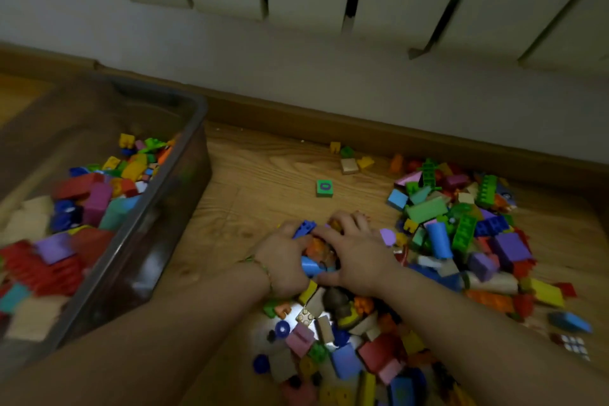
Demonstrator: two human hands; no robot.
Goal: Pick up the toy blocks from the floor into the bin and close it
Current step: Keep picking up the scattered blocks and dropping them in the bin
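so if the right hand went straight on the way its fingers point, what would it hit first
Probably the lone green block just beyond the blocks the right hand covers, though depth is unclear.

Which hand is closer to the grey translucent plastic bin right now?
Left. The left hand grips the coloured plastic toy blocks right of the grey translucent plastic bin; the right hand sits beyond it, farther right.

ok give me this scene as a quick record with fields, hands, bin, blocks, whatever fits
left hand: curled round handful of blocks
right hand: fingers curled over the same handful
bin: left of the hands, open, partly filled
lid: not in view
floor pile: large, beneath and right of the hands
stray: green number block alone on wooden floor
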